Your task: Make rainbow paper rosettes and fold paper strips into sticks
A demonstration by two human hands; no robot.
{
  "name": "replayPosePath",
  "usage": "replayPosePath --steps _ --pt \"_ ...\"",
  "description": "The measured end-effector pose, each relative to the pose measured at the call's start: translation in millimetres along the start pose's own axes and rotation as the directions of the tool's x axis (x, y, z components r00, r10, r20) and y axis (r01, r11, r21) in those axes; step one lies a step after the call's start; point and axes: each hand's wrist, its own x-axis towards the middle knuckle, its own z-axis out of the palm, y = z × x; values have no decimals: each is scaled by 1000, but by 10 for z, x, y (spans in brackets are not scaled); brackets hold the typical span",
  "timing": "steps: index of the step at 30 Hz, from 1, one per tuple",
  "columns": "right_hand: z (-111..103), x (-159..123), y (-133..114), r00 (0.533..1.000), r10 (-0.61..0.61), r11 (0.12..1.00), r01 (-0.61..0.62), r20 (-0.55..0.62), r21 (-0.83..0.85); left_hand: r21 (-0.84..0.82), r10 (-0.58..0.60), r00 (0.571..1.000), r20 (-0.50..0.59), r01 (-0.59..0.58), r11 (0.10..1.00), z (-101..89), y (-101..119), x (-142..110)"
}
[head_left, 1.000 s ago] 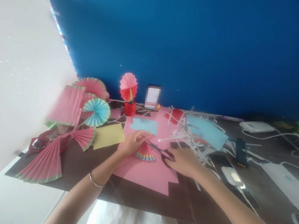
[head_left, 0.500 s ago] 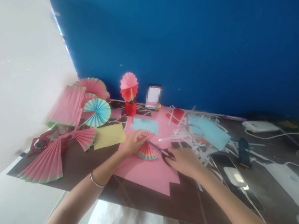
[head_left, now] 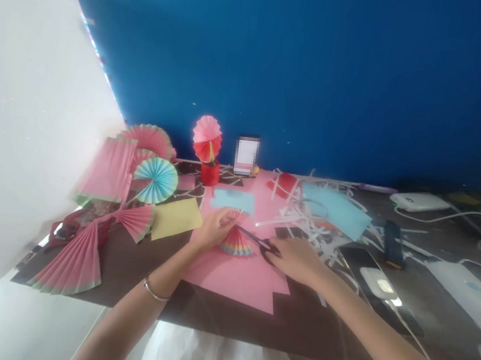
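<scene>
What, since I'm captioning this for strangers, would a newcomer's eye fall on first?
The blue wall fills the top, a pink-and-red paper flower standing before it. Pink pleated fans crowd the left. In the middle, the right hand holds dark scissors at a small rainbow-edged fan.

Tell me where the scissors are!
In the head view, the scissors are in the right hand, just below centre, over the pink paper, blades pointing left at the folded paper fan.
</scene>
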Motion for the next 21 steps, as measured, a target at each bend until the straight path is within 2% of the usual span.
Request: replayPosePath --steps 14,21 --pt "-16 -13 -10 1000 -2 998 2 5 -58 -8 -8 1000 -14 7 1000 1 1 -1" --pt "57 5 -48 999 24 999 -25 -21 -39 -78 -5 1000 3 5 997 3 30 -14"
